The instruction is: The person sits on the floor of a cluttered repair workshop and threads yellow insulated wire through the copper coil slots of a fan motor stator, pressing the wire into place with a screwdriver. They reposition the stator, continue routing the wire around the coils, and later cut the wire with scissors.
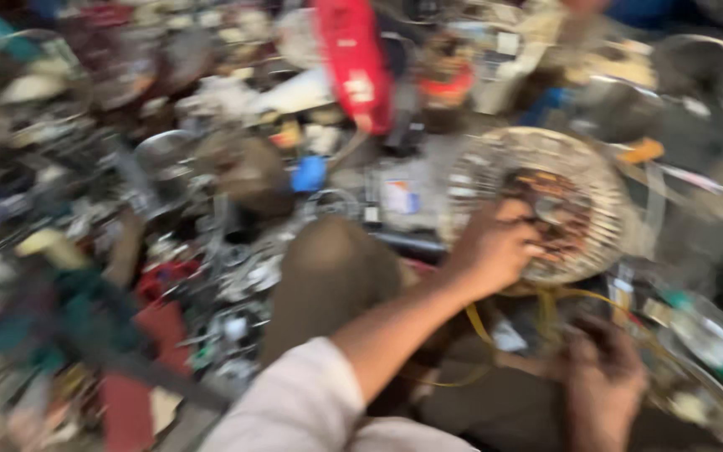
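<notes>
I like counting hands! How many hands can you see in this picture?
2. The left hand rests on the round wire fan grille. The right hand is lower down, by the yellow wires. The blur may hide others.

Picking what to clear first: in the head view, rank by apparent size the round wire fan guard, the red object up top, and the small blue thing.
1. Round wire fan guard, under the left hand
2. Red object
3. Small blue thing
Blur and differing distance make this rough.
</notes>
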A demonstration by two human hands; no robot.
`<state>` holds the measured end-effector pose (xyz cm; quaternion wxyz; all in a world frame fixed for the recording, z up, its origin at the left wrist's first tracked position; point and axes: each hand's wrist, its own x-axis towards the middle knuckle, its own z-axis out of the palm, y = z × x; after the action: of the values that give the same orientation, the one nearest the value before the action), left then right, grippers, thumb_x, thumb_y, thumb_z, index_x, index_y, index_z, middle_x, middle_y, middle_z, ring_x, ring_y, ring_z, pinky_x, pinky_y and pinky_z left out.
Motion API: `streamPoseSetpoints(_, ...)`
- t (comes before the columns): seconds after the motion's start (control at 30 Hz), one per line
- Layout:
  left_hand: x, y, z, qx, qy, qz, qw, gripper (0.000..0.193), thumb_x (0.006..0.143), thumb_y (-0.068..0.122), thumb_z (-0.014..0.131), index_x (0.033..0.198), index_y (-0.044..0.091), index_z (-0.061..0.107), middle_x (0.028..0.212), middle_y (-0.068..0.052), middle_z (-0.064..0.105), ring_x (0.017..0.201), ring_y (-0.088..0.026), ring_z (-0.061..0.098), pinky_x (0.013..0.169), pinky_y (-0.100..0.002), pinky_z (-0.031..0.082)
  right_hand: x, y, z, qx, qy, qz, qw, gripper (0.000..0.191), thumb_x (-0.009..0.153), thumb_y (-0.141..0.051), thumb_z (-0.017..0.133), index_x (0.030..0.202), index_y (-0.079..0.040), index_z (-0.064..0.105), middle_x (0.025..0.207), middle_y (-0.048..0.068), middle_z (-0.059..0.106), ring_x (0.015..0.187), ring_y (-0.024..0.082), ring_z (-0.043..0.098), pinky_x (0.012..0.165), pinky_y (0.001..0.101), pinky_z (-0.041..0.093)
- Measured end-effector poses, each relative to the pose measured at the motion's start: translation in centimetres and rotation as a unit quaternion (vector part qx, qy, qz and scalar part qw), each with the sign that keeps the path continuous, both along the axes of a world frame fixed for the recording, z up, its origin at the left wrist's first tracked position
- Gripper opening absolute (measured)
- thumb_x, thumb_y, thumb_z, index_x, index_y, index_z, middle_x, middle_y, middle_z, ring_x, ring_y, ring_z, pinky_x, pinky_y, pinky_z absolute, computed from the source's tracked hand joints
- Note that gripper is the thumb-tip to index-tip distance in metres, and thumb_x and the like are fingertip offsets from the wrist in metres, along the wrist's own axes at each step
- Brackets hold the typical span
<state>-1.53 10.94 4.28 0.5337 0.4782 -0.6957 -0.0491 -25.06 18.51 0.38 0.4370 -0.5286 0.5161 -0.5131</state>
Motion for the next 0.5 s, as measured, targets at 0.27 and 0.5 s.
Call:
streamPoseSetpoints(0.27, 3.7, 1.7, 0.8, 0.085, -0.146, 0.089, 0.982, 0.029, 0.084, 0.025, 0.071, 0.112, 0.017, 0.076, 0.126, -0.006, 0.061, 0.123, -0.030, 0.056, 0.106, -0.047, 0.049, 4.3, -5.3, -2.2, 0.027, 0.053, -0.050, 0.997, 0.024, 0.105, -0.001, 0.060, 0.127, 0.007, 0.063, 0.113, 0.019, 0.066, 0.097, 0.029, 0.066, 0.085, 0.0439, 0.055)
streamPoseSetpoints(0.5, 9.1, 4.5, 4.4, 0.105, -0.152, 0.063, 0.981, 0.044, 0.079, 0.032, 0.072, 0.117, 0.011, 0.068, 0.130, -0.011, 0.062, 0.126, -0.030, 0.055, 0.102, -0.049, 0.049, 4.0, -8.6, -1.9, 0.283, 0.031, 0.060, 0.957, 0.031, 0.109, -0.013, 0.057, 0.135, 0.004, 0.056, 0.123, 0.028, 0.060, 0.107, 0.043, 0.062, 0.086, 0.0630, 0.054)
